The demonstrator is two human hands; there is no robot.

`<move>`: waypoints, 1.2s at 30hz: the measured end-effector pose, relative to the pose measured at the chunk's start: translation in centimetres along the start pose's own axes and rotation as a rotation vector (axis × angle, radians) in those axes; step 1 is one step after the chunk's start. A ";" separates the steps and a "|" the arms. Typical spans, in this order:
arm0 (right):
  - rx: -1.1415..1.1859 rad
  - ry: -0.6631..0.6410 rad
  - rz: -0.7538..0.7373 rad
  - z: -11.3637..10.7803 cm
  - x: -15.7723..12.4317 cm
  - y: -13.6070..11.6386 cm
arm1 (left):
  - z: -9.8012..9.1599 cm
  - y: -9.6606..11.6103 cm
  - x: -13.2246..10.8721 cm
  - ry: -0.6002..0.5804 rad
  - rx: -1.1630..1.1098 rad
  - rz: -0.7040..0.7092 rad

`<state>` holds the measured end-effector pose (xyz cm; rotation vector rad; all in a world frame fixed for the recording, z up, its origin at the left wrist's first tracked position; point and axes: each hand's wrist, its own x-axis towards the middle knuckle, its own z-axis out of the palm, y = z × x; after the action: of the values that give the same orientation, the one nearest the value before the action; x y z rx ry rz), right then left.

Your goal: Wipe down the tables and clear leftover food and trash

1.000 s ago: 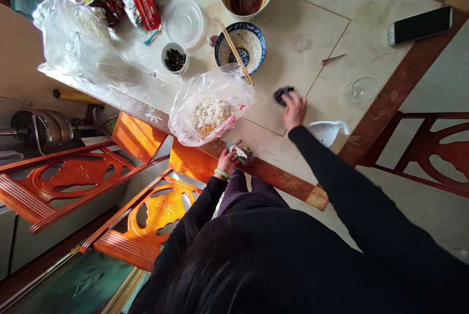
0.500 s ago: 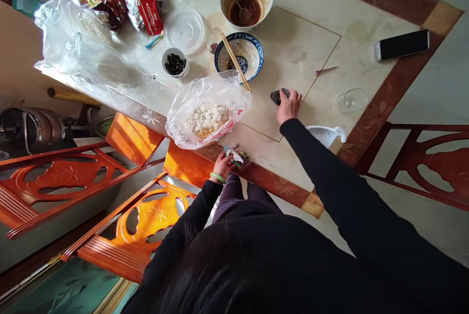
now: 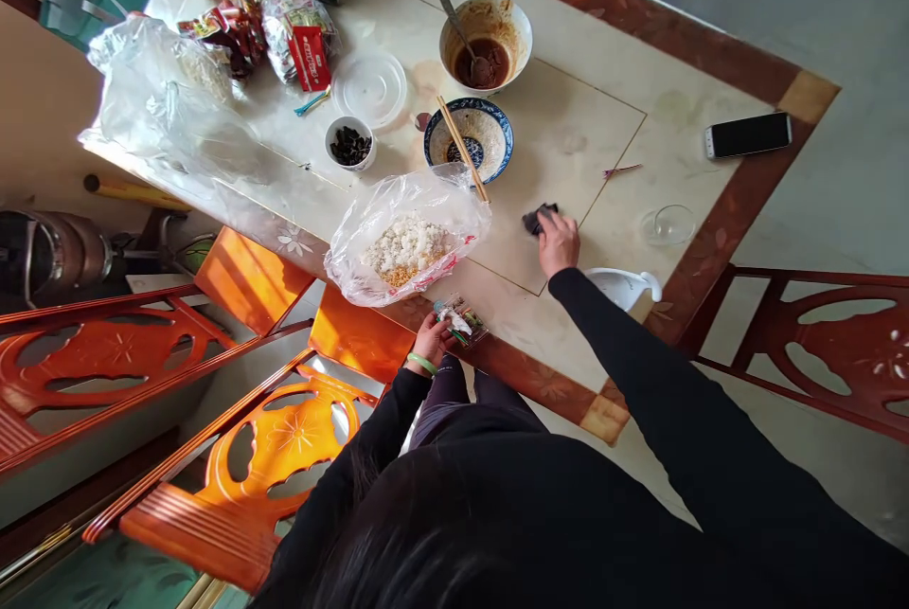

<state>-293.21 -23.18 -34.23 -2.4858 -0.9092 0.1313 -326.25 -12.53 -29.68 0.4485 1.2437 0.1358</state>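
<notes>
My right hand (image 3: 559, 241) presses a dark grey cloth (image 3: 538, 219) onto the tabletop, its fingers closed over it. By the table's near edge my left hand (image 3: 432, 338), with a green bangle at the wrist, pinches a clear plastic wrapper with white crumpled bits (image 3: 461, 322). Just beyond it sits an open plastic bag (image 3: 341, 244) with white and golden crumbly food (image 3: 408, 249) inside. A blue-patterned bowl (image 3: 504, 140), its inside smeared, carries a pair of chopsticks (image 3: 461, 150) across its rim. Behind it stands a white bowl (image 3: 524, 45) with brown sauce and a spoon (image 3: 454, 20).
Left of the bowls are a small cup of dark pieces (image 3: 350, 145), a clear lid (image 3: 370, 90) and plastic bags (image 3: 163, 107). To the right lie a phone (image 3: 748, 135), a glass dish (image 3: 670, 224) and a white handled vessel (image 3: 617, 285). Wooden chairs (image 3: 298, 434) flank the table.
The view has shifted, so the table sits lower in the picture. My right hand and the cloth stay in nearly the same spot, the cloth now more bunched. My left hand keeps the wrapper.
</notes>
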 end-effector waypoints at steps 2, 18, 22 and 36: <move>-0.013 -0.068 -0.047 -0.4 -1.7 -0.2 | 0.0 0.1 0.0 0.008 0.000 -0.002; 0.032 -0.184 -0.077 -2.3 -0.7 0.1 | -0.3 0.0 0.1 -0.004 -0.017 -0.020; 0.014 -0.047 0.156 -2.5 12.4 2.9 | -0.8 -0.2 0.2 -0.003 0.006 -0.029; 0.313 -0.272 -0.279 2.4 -2.7 -5.2 | -0.1 0.7 -0.3 -0.012 0.025 -0.013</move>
<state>-298.94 -20.52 -34.04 -2.0616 -1.2333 0.4875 -326.34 -11.97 -29.17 0.4620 1.2376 0.1060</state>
